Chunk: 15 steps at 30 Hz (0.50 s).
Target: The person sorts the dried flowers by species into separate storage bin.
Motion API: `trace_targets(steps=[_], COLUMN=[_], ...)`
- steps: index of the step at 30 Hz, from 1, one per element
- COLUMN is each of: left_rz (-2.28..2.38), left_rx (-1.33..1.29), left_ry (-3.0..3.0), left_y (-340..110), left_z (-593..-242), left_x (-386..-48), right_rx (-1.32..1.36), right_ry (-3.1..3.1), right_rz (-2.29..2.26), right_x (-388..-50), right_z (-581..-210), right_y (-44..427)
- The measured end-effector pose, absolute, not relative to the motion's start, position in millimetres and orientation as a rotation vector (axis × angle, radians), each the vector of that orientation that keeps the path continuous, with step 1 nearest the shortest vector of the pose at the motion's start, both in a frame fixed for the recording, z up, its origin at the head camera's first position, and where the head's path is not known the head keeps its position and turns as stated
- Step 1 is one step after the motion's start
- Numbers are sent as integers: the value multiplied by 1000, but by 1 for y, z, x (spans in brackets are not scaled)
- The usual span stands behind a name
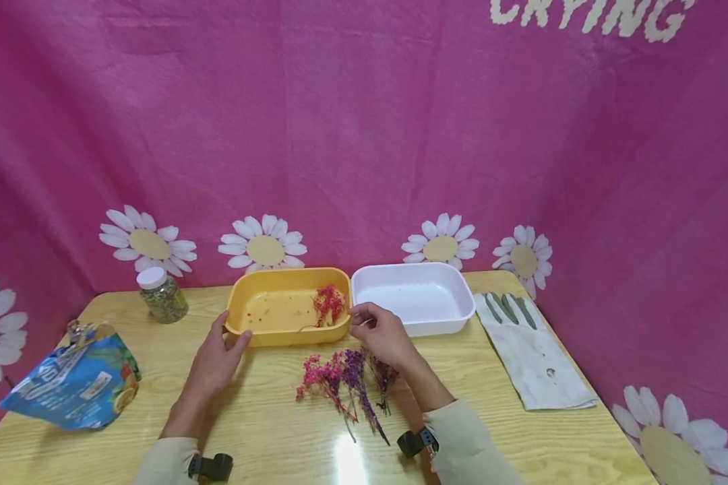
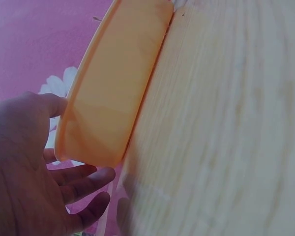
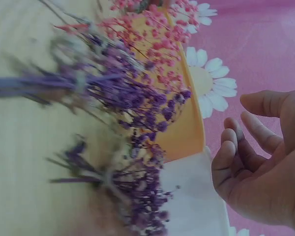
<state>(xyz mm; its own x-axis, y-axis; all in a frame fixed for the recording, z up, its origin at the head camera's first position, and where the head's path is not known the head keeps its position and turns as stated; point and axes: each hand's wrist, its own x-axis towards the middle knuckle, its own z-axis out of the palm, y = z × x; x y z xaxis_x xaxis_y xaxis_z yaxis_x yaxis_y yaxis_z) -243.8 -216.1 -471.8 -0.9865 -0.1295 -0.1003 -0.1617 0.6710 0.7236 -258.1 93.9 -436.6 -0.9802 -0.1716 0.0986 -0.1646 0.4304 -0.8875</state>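
- Left hand: on the left end of the yellow tray, thumb at the near rim and fingers round the corner; reads as gripping it.
- Yellow tray: this is the piece being worked, sitting on the table between the two hands.
- Right hand: at the tray's right near corner, fingers loosely bent, nothing in them that I can see. Contact with the rim: can't tell.
- Step, my read: placing or squaring up the yellow tray, left side doing the holding.
- Next move, if the tray is to shift: firm right-side grip, keep it level so the loose bits stay in. If flowers come next: right hand drops back toward itself, light pinch on stems.
- Containers, left to right. Blue bag, well left of the left hand; contents hidden.
- Jar, beyond and left of the left hand: white lid on, greenish bits inside.
- Yellow tray: red sprig at the right-hand end, small scraps on the floor.
- Outside it, nearer the person, between the hands: pink bunch, then purple sprigs.
- White tray, just beyond the right hand, beside the yellow one; white floor visible.
- Cloth, right of the right hand: green pieces on its far end.
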Motion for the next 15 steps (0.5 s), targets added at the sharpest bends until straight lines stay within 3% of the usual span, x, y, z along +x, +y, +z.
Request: trace_targets(steps=[15], left_rz=[1295], left_rx=[-265], left_ry=[2867], left_y=[-217], left_z=[-473], left_x=[-245], right_rx=[-379], right_ry=[2642], right_rz=[-1615], right_x=[-241], right_z=[-457], right_y=[100])
